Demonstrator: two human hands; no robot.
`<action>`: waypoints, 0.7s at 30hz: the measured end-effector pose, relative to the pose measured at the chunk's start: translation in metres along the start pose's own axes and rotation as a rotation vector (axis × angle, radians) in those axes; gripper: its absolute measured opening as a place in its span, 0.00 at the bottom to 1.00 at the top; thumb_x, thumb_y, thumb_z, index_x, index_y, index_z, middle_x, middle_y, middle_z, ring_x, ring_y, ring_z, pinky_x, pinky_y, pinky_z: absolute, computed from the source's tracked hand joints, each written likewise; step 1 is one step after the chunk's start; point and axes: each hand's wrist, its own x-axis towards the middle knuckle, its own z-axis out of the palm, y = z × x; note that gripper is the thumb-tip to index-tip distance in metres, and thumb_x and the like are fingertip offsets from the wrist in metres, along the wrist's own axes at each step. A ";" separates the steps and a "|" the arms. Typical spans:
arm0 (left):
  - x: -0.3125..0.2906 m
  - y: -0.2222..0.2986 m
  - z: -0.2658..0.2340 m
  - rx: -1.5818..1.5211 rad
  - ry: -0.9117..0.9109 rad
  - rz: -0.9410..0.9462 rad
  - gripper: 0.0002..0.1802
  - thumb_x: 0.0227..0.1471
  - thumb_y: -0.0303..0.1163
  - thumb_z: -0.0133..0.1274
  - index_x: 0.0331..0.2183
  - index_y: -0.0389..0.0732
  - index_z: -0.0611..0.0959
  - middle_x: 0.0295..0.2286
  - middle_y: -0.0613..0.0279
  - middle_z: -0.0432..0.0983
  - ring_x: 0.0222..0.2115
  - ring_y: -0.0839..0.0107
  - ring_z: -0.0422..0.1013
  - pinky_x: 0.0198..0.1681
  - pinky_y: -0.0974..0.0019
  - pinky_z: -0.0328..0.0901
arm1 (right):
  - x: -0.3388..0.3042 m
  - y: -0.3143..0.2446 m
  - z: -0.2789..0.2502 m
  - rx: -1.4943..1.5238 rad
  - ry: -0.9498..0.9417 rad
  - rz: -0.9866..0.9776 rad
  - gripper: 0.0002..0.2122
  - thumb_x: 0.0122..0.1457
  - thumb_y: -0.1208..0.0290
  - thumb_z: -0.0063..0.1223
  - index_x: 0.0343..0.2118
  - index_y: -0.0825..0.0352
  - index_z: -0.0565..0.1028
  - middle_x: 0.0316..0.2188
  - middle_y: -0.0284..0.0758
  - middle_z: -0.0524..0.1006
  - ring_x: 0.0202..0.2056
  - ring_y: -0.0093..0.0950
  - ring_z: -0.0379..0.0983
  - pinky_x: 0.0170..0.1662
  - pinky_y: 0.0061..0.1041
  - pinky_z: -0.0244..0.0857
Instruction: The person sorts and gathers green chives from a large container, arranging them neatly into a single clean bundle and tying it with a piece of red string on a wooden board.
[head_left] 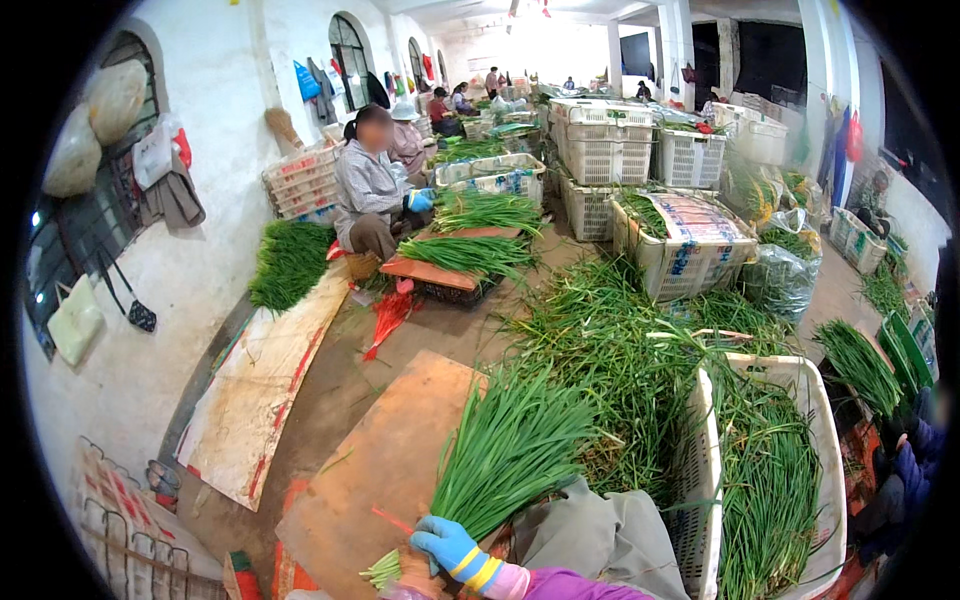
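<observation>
Head view: we find the right hand [448, 548], in a blue glove with yellow bands, at the near edge. Its fingers are curled around the stem end of a green bundle [515, 450], grasping it. The bundle lies on the right side of a brown board [350, 470], leaves fanned toward the far right; pale stem ends [382, 569] show left of the hand. We cannot make out the left hand or tell its grip. A red strip [392, 519] lies just left of the glove. To the right we note a grey cloth [605, 540], a heap of greens [610, 340] and a white crate [706, 490] of greens. A co-worker [372, 185] sits at the far left.
</observation>
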 end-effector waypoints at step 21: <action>-0.013 0.042 -0.077 -1.665 -0.951 0.074 0.45 0.44 0.58 0.50 0.53 0.32 0.63 0.46 0.41 0.66 0.39 0.54 0.70 0.41 0.56 0.69 | -0.127 -0.126 -0.110 -1.240 0.420 -0.856 0.36 0.36 0.61 0.64 0.52 0.65 0.64 0.46 0.44 0.67 0.44 0.43 0.67 0.47 0.35 0.62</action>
